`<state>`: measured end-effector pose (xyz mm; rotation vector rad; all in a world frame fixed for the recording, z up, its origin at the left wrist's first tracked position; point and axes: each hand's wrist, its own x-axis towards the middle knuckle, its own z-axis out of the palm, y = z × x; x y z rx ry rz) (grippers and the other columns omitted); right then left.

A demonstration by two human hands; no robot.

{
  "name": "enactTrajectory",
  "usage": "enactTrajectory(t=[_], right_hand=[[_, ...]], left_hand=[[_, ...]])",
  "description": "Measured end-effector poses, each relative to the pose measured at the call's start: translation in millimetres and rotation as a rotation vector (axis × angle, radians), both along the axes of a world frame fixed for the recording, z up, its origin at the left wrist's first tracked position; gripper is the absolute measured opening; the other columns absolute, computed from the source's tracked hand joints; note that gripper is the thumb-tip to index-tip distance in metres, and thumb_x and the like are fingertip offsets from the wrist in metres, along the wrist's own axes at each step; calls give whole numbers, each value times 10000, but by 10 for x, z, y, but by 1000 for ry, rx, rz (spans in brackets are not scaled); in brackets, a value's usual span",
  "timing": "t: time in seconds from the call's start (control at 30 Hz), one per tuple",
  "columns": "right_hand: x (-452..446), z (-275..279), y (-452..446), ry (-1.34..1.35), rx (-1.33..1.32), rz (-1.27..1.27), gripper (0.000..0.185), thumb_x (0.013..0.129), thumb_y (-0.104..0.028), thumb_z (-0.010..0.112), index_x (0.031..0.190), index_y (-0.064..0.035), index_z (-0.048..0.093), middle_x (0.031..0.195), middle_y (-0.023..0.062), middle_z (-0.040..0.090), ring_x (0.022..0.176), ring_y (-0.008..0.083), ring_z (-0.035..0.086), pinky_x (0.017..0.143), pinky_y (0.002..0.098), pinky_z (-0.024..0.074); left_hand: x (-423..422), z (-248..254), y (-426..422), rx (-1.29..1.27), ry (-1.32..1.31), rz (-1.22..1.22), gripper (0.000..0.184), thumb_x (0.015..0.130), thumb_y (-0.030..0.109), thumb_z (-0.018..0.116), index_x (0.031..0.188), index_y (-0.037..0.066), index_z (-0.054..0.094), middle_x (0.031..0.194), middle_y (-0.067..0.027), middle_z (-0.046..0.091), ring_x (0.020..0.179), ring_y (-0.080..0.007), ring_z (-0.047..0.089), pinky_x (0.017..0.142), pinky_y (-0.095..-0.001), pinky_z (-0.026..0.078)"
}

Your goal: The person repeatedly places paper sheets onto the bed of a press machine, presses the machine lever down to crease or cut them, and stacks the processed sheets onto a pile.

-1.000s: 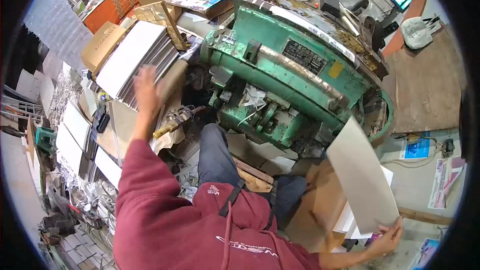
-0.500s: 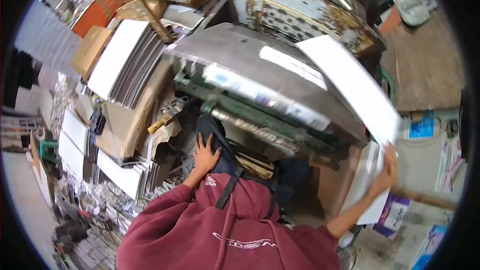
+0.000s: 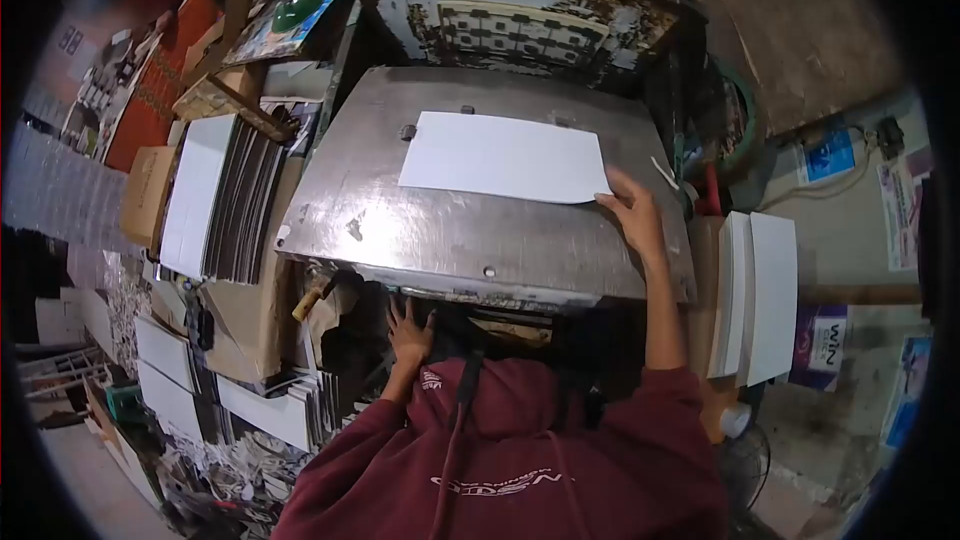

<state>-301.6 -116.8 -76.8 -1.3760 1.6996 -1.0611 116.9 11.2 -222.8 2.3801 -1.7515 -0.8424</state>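
A white sheet (image 3: pixel 502 157) lies flat on the grey metal plate (image 3: pixel 420 230) of the machine, near small dark stops at its upper left. My right hand (image 3: pixel 636 212) pinches the sheet's lower right corner between thumb and fingers. My left hand (image 3: pixel 408 333) rests with fingers spread on my dark-clothed leg, below the plate's front edge, and holds nothing. Behind the plate stands the machine's opened upper part, with a worn patterned panel (image 3: pixel 525 35) on it.
A stack of white boards (image 3: pixel 200 198) stands left of the plate, with more boards (image 3: pixel 265 405) below it. Another white stack (image 3: pixel 770 295) is at the right. A yellow-handled tool (image 3: pixel 308 303) lies near my left hand. A person, blurred, shows at the upper left.
The metal plate has swung down to lie open before me. My right hand has brought the sheet from the right onto it. My left hand has moved from the left stack to my leg.
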Motion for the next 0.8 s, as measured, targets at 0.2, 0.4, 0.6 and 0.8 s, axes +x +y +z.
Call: enactTrajectory(t=[0.2, 0.4, 0.6, 0.8], right_hand=[[-246, 908, 601, 404, -184, -320, 646, 823, -197, 760, 1393, -75, 483, 1388, 162, 527, 1213, 325, 560, 993, 382, 452], [-1389, 956, 2362, 1107, 343, -790, 568, 790, -169, 762, 1283, -37, 512, 1175, 225, 592, 1090, 401, 576, 891, 456, 486], [-1800, 627, 3387, 1014, 581, -698, 569, 638, -180, 846, 1037, 23, 494, 1069, 196, 522, 1021, 399, 529, 873, 461, 457], [-1572, 499, 3368, 1101, 446, -778, 459, 760, -185, 772, 1102, 1, 529, 1068, 187, 545, 1032, 387, 538, 850, 450, 461]], left_hand=[[58, -118, 24, -121, 6, -90, 728, 875, 503, 604, 1498, 250, 324, 1581, -214, 156, 1422, -463, 196, 1077, -606, 300], [-15, -293, -252, 38, -109, -36, 731, 875, 531, 603, 1495, 269, 318, 1591, -197, 125, 1376, -529, 239, 999, -669, 346], [-47, -266, -406, 56, -101, -93, 741, 878, 593, 567, 1495, 268, 314, 1595, -194, 108, 1348, -537, 277, 966, -669, 377], [-13, -311, -407, 77, -91, -104, 753, 876, 592, 572, 1499, 262, 308, 1590, -212, 109, 1324, -563, 296, 977, -652, 381]])
